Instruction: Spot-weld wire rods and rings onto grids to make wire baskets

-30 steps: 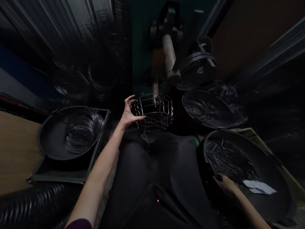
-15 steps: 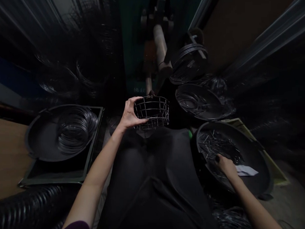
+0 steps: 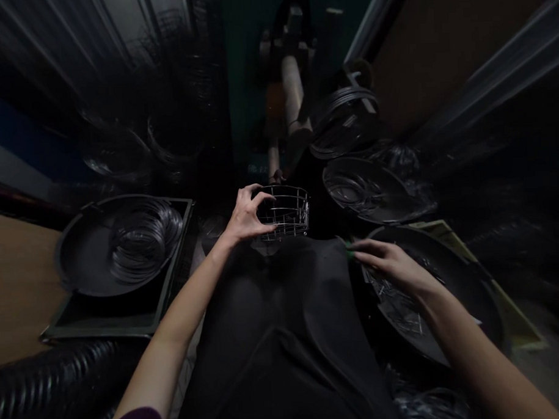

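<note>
In my left hand (image 3: 248,215) is a small wire basket (image 3: 291,208), gripped at its left side with fingers over the upper wires and thumb lower down. The basket sits at the end of a machine's rod (image 3: 274,156), just beyond my knees. My right hand (image 3: 386,259) is in front of the right-hand dark bowl's near-left part, fingers drawn together and pointing left. Its fingertips are by a small green thing (image 3: 349,250) beside my dark-clothed knee. Whatever they pinch is too small to make out. Short wire pieces (image 3: 409,315) lie in that dark bowl (image 3: 475,306), partly behind my wrist.
On the left, a dark bowl (image 3: 82,253) with coiled wire (image 3: 145,238) rests on a green-edged crate (image 3: 98,331). Another bowl (image 3: 394,214) with wire rings stands at the right, below a large wire coil (image 3: 345,118). A yellowish crate (image 3: 517,317) is under the right bowl.
My right hand has moved up and left, from the wire pieces in the bowl to beside my knee. My left hand stays on the basket, its fingers slightly shifted. The view has moved a little.
</note>
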A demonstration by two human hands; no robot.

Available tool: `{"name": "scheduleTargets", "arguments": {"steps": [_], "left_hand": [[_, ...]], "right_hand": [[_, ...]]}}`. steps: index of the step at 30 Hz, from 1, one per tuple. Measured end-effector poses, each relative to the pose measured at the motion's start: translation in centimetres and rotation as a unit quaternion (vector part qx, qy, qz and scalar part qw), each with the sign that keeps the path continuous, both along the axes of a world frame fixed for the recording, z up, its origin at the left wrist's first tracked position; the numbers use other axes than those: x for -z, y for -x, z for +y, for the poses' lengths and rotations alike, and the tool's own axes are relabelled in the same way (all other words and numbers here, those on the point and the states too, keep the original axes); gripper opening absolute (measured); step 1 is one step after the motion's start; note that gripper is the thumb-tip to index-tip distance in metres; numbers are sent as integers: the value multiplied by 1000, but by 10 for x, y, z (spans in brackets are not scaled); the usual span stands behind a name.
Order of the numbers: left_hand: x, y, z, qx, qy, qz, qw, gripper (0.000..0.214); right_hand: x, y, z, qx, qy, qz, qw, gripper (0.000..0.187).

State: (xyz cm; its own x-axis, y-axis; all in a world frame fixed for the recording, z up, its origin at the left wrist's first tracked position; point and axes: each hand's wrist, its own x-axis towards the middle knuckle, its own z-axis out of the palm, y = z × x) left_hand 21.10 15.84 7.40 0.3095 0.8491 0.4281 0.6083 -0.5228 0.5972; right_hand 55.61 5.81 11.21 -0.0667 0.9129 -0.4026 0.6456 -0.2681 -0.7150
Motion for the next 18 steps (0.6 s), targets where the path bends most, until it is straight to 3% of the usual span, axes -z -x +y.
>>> {"name": "scheduleTargets", "arguments": {"steps": [3,5,7,9,12,18], "left_hand": [[-4,-9,-1,24,-14,24,999,61],[-6,-11,-3,33,-15,34,999,61],[-7,-11,-5,35,-10,32,999,62],[-5,-9,-7,24,5,16,1000,64],[-1,-7,-8,-3,32,-19,999,66],[2,-9,8,-17,27,-54,998,66]], "right_hand": [[-18,68,37,-65,-13,88,994,52],[-15,97,54,-93,-131,42,986,38],[-6,114,61,-128,-263,-58,955,28],[3,122,61,-187,-338,-155,909,30],[10,123,59,-254,-378,-230,860,34],[2,121,76,-267,-432,-279,815,30]]}}
